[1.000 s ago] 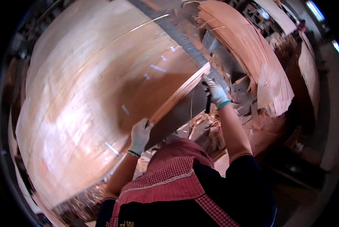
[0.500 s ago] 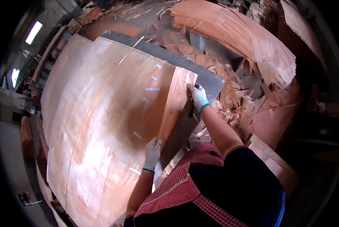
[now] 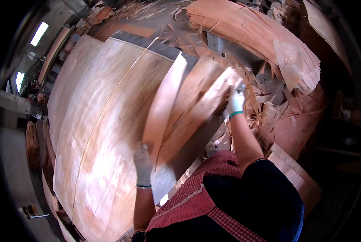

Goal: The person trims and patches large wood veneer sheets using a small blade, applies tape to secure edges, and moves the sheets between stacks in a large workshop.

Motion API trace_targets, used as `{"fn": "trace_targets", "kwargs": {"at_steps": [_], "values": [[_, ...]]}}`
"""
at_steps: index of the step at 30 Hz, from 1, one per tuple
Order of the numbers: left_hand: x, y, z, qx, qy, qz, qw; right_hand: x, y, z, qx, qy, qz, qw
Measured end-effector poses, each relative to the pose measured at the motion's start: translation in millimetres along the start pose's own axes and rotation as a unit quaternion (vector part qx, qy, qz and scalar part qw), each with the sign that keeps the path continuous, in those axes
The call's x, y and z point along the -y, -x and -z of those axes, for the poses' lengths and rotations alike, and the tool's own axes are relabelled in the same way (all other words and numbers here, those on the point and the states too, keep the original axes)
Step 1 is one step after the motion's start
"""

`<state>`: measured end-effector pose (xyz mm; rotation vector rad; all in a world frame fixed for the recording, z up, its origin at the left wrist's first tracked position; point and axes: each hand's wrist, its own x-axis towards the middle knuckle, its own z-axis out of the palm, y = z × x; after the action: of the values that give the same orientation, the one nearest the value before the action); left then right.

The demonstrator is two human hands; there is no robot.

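Two gloved hands are yours here, and loose wood scraps (image 3: 269,101) litter the space to your right, heaped under a stack of veneer sheets (image 3: 265,40) at the top. A pile of offcut boards (image 3: 293,173) sits just beside your right elbow. The narrow veneer strip (image 3: 188,105) you are lifting lies tilted across the big veneer sheet (image 3: 95,133). Your right hand (image 3: 235,101) is closed on the strip's far end; your left hand (image 3: 143,163) grips its near end, fingers wrapped around the edge. The sheet covers a long grey table (image 3: 148,40), its edge showing at the far end. Windows (image 3: 39,34) glow at the far left.
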<state>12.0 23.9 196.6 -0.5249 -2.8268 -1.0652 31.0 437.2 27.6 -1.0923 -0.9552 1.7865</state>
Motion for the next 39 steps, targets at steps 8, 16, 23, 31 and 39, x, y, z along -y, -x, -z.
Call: {"fn": "trace_targets", "kwargs": {"at_steps": [8, 16, 23, 31, 39], "values": [[-12.9, 5.0, 18.7, 0.034, 0.118, 0.048, 0.991, 181.5, -46.9, 88.1, -0.126, 0.34, 0.544, 0.757], [4.4, 58.2, -53.9, 0.098, -0.024, -0.168, 0.981, 137.6, -19.5, 38.9, 0.071, 0.494, 0.508, 0.702], [-23.3, 117.4, -62.5, 0.219, 0.063, 0.01, 0.974, 62.8, -0.1, 6.6, 0.224, 0.611, 0.341, 0.678], [8.8, 240.9, 12.5, 0.059, 0.11, 0.147, 0.981, 84.7, 103.8, -86.7, 0.254, 0.545, 0.434, 0.671], [57.2, 463.2, 122.2, -0.055, 0.103, 0.285, 0.951, 64.6, 296.9, -141.5, 0.55, 0.375, 0.335, 0.667]]}}
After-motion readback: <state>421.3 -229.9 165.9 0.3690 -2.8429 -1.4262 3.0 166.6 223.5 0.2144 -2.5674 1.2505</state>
